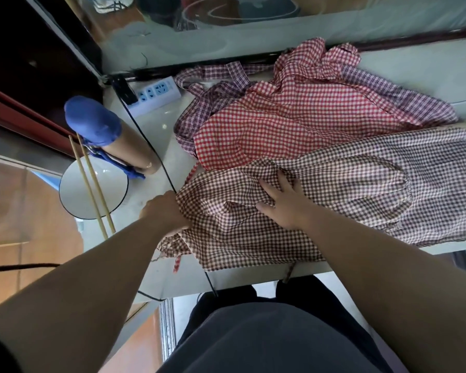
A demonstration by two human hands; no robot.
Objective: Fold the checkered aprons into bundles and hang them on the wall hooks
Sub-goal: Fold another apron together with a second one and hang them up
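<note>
So you had the brown checkered apron (347,189) spread on the white table (428,68), closest to you, with its hem hanging a bit over the front edge. Your left hand (166,212) was curled round the apron's left edge, bunching it up. Your right hand (281,204) lay flat on the cloth, fingers spread, pressing down and gripping nothing. Behind it, the red checkered apron (293,119) sat crumpled on a purple plaid one (414,100). Off left was a bowl (111,187) with chopsticks (87,184) across it.
</note>
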